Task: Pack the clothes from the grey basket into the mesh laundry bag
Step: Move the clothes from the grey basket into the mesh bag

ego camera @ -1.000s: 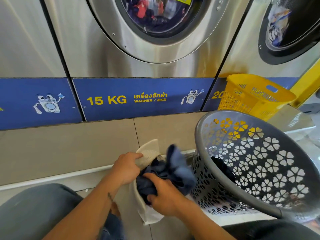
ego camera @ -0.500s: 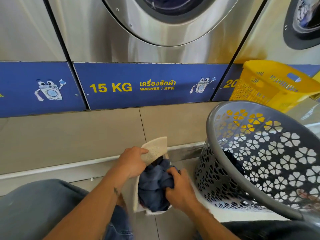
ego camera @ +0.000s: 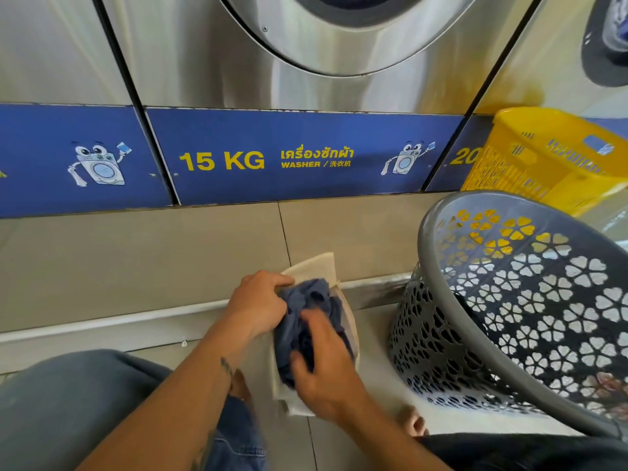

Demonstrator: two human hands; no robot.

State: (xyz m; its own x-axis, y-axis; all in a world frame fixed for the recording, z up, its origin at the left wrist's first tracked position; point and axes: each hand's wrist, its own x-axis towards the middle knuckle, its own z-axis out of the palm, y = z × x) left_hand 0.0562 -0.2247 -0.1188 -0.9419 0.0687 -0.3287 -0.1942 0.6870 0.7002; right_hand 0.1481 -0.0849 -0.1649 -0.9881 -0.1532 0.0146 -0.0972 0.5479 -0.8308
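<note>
Blue-grey garment: bunched cloth at lower centre of the frame, sitting in the mouth of the mesh laundry bag, most of it already inside, a crumpled fold rising above the bag's rim.
Mesh laundry bag: cream mesh, standing open on the floor at lower centre; its far flap rises behind the garment, its lower end lies flat under the right wrist.
Left hand: grip clamped on the bag's near-left rim, fingers curled over the edge, touching the garment.
Right hand: fingers together and pressed down onto the garment, palm over the bag's opening; motion blur on the fingertips, so whether cloth is pinched between them cannot be told.
Grey basket: plastic, flower-shaped cut-outs, tilted with its opening toward the camera, at lower right of the frame, just beside the bag but apart from it. Dark cloth shows inside against the near wall; a patterned item lies at the bottom near the right edge.
Yellow basket: behind the grey basket, at right of the frame, against the machines.
Washing machine: steel front across the top of the frame, door rim partly cut off; blue panel below reads "15 KG WASHER".
Floor: beige tile with a pale step edge running beneath the machines.
Person's legs: denim knee at lower left, dark trouser at lower right, bare toes beside the right forearm.
</note>
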